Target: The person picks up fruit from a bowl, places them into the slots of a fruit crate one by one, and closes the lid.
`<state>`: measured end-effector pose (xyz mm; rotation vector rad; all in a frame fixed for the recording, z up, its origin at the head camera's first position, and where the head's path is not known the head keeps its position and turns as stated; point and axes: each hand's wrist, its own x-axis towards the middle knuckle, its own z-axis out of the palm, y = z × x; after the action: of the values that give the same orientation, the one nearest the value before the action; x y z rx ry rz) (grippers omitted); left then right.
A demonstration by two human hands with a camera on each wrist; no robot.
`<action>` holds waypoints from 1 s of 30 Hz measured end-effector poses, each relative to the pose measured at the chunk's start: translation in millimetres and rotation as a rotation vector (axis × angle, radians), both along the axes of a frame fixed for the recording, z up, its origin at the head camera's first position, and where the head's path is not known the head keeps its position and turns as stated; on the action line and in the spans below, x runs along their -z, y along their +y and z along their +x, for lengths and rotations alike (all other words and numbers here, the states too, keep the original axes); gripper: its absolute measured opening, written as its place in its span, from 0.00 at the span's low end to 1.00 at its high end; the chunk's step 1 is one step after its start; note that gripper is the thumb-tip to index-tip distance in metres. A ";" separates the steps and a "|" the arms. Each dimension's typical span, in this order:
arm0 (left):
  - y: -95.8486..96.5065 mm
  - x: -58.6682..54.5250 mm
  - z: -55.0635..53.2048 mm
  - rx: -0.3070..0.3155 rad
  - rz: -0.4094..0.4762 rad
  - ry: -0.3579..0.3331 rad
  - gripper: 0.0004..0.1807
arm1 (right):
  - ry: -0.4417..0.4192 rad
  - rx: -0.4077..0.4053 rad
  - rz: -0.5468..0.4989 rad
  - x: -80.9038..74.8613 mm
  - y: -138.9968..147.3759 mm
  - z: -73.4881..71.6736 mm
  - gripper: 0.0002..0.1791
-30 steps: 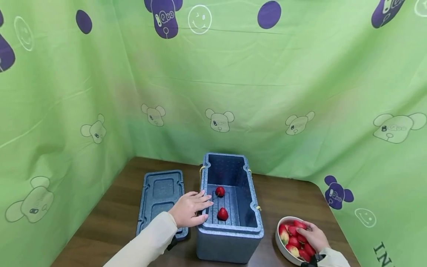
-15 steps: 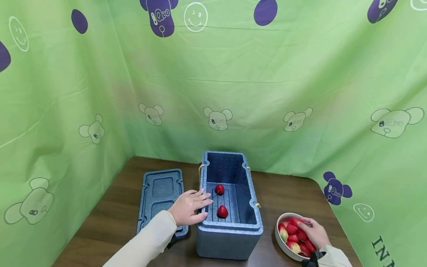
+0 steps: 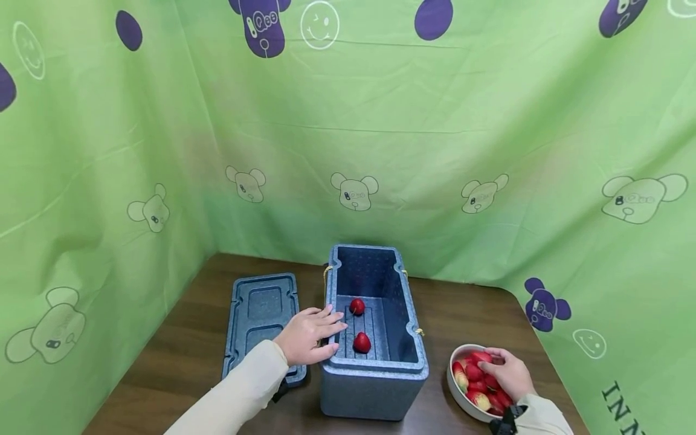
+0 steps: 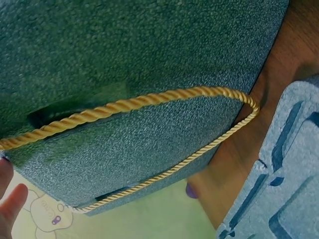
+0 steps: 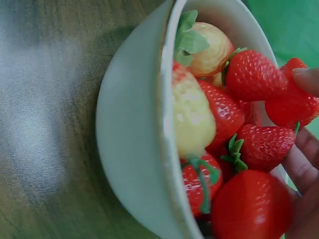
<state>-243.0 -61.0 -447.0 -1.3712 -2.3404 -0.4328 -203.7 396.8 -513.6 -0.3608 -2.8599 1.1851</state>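
Note:
My left hand (image 3: 304,338) rests on the left rim of a blue-grey foam box (image 3: 375,366), its fingers reaching straight over the edge. Two small red fruits (image 3: 361,342) lie apart on the box's ribbed floor. At the right, my right hand (image 3: 512,376) reaches into a pale bowl (image 3: 454,386) heaped with strawberries. In the right wrist view, its thumb and fingers pinch a red strawberry (image 5: 291,107) at the bowl's far side. Other strawberries (image 5: 256,74) lie against it, some with green leaves, some partly yellow. Part of the grip is out of frame.
The box's lid (image 3: 263,302) lies flat on the wooden table (image 3: 457,308), left of the box. A yellow rope handle (image 4: 139,102) hangs along the box's side. Green printed cloth (image 3: 413,121) encloses the table at the back and sides.
The right hand's fingers have shifted slightly among the strawberries in the bowl. The left hand stays on the box rim. The whole head view has drifted a little upward.

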 end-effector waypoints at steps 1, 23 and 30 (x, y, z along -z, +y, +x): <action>0.1 -1.0 -0.3 0.000 -0.009 -0.003 0.22 | 0.003 0.001 -0.009 -2.5 0.0 -0.8 0.27; -1.8 -2.5 0.3 -0.001 -0.013 -0.124 0.23 | 0.361 -0.101 0.076 -70.7 -32.5 -28.6 0.20; -3.2 -0.5 2.5 0.019 0.018 -0.077 0.22 | 0.550 -0.156 0.055 -91.7 -61.7 -36.9 0.17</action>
<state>-240.5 -64.2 -446.5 -1.3926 -2.3809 -0.5197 -240.6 335.1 -421.9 0.1732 -2.4590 1.0213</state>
